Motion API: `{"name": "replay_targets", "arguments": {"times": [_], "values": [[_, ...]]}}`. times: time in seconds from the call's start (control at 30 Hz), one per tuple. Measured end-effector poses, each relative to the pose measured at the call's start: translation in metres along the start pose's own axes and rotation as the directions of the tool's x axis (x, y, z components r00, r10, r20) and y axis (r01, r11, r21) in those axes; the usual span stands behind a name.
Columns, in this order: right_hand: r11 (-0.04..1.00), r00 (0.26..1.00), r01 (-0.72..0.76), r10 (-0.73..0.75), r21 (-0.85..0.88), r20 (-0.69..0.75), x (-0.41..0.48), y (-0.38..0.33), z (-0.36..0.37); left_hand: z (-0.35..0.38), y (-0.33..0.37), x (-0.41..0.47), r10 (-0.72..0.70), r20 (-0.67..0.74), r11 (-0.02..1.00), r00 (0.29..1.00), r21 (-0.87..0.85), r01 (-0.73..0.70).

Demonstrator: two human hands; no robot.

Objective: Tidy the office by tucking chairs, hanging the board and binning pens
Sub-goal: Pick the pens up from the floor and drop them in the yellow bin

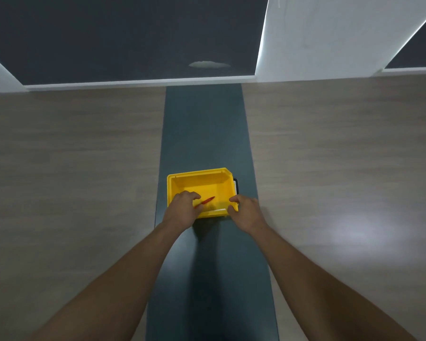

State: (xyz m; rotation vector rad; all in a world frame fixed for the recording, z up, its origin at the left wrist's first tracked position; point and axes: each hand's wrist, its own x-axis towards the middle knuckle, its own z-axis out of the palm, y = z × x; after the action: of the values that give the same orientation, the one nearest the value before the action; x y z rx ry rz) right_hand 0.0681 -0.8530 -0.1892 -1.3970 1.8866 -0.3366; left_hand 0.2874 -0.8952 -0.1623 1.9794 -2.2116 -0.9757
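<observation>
A yellow plastic bin (pixel 199 178) stands on the dark green strip (pixel 204 124) running down the middle of the wooden table. My left hand (pixel 182 209) is over the bin's near left corner and pinches a red pen (pixel 207 200), whose tip points into the bin. My right hand (pixel 246 211) grips the bin's near right corner with curled fingers. A small white and black object (pixel 235 187) shows just behind the bin's right wall; most of it is hidden.
Light wood table surface (pixel 71 156) spreads to both sides of the strip. The table's far edge meets a white sill (pixel 133 82) under dark window blinds (pixel 123 35). A white pillar (pixel 330 33) rises at the back right.
</observation>
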Motion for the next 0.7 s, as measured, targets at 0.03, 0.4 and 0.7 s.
{"name": "replay_targets", "arguments": {"times": [0.03,0.4,0.7], "values": [[1.000,1.000,0.000,0.000,0.006,-0.012,-0.007,0.001,-0.002,-0.002,0.001,-0.008,0.014,-0.004,1.000,1.000,-0.012,-0.014],[0.995,0.987,-0.034,0.048,0.089,-0.154,-0.145,0.017,-0.012,0.006,0.008,-0.132,0.214,-0.043,0.969,0.976,-0.121,-0.217],[0.954,0.939,-0.188,0.245,0.234,-0.242,-0.288,0.072,0.013,0.064,0.046,-0.212,0.386,0.115,0.922,0.915,-0.078,-0.379]]}}
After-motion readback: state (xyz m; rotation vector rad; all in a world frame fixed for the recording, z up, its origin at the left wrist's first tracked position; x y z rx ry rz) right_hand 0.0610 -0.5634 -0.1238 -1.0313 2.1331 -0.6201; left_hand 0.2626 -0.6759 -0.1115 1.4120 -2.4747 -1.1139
